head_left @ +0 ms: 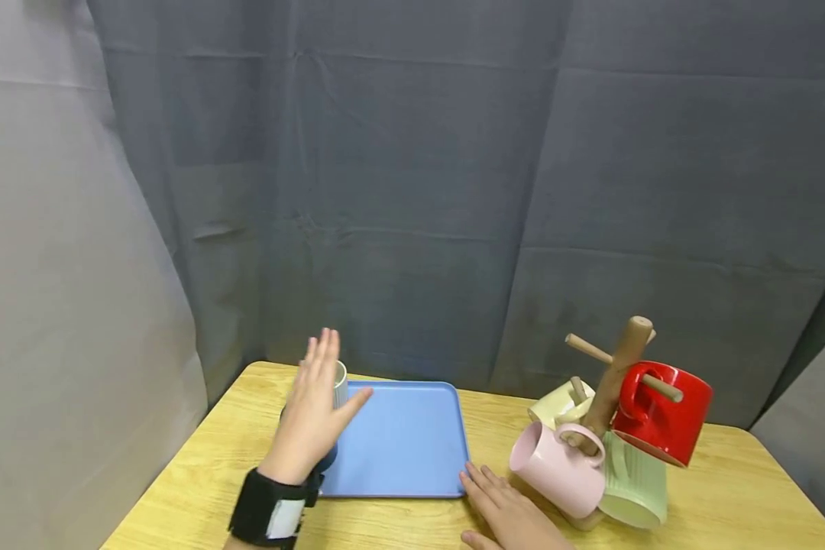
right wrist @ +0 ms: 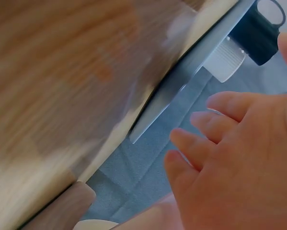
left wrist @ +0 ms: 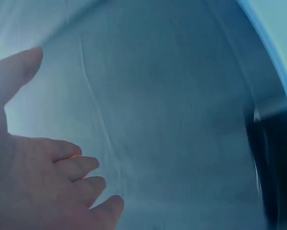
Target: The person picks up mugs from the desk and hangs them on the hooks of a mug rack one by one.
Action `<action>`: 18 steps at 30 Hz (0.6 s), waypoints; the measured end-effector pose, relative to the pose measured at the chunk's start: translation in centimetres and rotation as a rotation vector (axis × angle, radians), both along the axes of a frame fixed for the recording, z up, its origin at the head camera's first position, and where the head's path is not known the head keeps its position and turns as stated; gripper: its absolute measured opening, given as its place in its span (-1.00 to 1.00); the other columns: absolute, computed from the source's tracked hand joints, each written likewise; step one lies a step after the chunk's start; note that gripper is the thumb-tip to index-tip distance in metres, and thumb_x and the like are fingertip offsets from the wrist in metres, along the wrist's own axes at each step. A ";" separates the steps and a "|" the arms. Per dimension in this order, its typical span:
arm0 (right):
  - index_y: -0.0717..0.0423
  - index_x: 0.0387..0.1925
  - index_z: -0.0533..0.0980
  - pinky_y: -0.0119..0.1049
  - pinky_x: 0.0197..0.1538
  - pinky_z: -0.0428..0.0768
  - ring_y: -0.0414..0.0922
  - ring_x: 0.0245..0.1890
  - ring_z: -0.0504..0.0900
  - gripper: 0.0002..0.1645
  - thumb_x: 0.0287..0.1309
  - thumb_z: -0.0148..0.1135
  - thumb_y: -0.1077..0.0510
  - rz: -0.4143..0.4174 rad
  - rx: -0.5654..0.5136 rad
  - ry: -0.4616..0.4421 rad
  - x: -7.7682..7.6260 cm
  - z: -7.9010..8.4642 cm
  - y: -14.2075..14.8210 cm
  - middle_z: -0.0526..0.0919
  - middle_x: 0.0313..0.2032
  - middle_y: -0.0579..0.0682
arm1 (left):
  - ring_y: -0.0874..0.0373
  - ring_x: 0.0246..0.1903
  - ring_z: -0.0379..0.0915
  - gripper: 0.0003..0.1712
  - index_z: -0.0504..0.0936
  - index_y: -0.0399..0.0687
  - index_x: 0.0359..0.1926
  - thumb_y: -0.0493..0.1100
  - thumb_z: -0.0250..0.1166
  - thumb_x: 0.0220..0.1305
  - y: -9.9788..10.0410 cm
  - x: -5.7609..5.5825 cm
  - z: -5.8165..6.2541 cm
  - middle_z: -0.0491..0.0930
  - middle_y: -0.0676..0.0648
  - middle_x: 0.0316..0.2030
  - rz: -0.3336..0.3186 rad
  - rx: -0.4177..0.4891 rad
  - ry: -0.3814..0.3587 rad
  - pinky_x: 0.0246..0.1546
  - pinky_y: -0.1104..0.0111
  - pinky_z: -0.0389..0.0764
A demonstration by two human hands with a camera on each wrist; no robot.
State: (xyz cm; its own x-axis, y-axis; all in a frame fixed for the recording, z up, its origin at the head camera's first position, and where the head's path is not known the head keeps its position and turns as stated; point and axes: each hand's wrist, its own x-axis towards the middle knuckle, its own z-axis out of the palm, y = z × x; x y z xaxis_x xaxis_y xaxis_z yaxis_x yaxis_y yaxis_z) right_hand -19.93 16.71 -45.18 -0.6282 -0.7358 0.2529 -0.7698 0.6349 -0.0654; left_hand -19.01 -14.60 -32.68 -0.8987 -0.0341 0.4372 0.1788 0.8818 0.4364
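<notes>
My left hand (head_left: 309, 412) is raised with straight fingers and spread thumb, holding nothing. Behind it, partly hidden, a white ribbed mug (head_left: 341, 386) and a dark mug (head_left: 328, 458) stand at the left side of a blue tray (head_left: 406, 443). Both the white mug (right wrist: 224, 60) and the dark green mug (right wrist: 258, 33) show better in the right wrist view. My right hand (head_left: 509, 512) also has extended fingers and grips nothing; its fingertips appear near the tray's front right corner. Beside it, a pink mug (head_left: 560, 470) hangs on a wooden mug tree (head_left: 619, 374).
The tree also carries a red mug (head_left: 670, 416), a light green ribbed mug (head_left: 635, 481) and a pale yellow mug (head_left: 553, 403). Its upper left peg (head_left: 589, 348) is bare. Everything stands on a wood-grain table (head_left: 192, 489) with a grey curtain (head_left: 412, 191) behind it.
</notes>
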 end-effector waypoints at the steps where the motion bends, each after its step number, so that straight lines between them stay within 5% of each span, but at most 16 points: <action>1: 0.13 0.38 0.29 0.02 0.17 0.59 0.13 0.30 0.48 -0.16 0.33 -0.05 -0.35 -0.002 -0.001 -0.010 0.0 0.0 0.0 0.40 0.38 0.11 | -0.19 0.56 -0.32 0.11 -0.16 -0.17 0.54 0.24 0.23 0.27 -1.4 0.3 0.2 -0.19 -0.19 0.57 0.021 -0.003 -0.009 0.52 -0.13 -0.07; 6: 0.15 0.38 0.30 0.05 0.17 0.59 0.18 0.29 0.48 -0.17 0.34 -0.06 -0.34 -0.002 -0.004 -0.067 -0.1 -0.2 -0.1 0.40 0.38 0.14 | -0.40 0.50 -0.22 0.22 -0.07 -0.42 0.48 0.41 0.17 0.21 -7.6 2.7 -1.3 -0.08 -0.43 0.49 0.137 -0.060 -0.161 0.43 -0.26 -0.06; 9: 0.15 0.38 0.29 0.06 0.17 0.58 0.19 0.30 0.47 -0.16 0.34 -0.08 -0.35 -0.008 0.001 -0.105 -0.1 -0.2 0.0 0.39 0.38 0.14 | -0.48 0.43 -0.09 0.32 0.08 -0.56 0.40 0.53 0.15 0.10 -9.5 3.7 -2.9 0.06 -0.54 0.41 0.189 -0.116 -0.289 0.38 -0.32 -0.01; 13: 0.16 0.38 0.29 0.05 0.18 0.58 0.19 0.29 0.47 -0.16 0.35 -0.08 -0.35 -0.011 0.008 -0.108 -0.3 -0.2 0.3 0.40 0.37 0.16 | -0.50 0.37 0.07 0.35 0.26 -0.59 0.30 0.59 0.18 -0.02 -9.4 3.2 -4.5 0.26 -0.57 0.31 0.162 -0.159 -0.413 0.35 -0.33 0.09; 18: 0.17 0.37 0.30 0.05 0.21 0.55 0.18 0.30 0.47 -0.17 0.35 -0.08 -0.34 0.004 0.003 -0.108 -0.5 -0.2 0.0 0.41 0.36 0.16 | -0.41 0.09 0.47 0.08 0.48 -0.51 0.14 0.42 0.33 0.00 -8.1 2.3 -5.2 0.55 -0.49 0.04 0.159 -0.187 -0.474 0.14 -0.23 0.43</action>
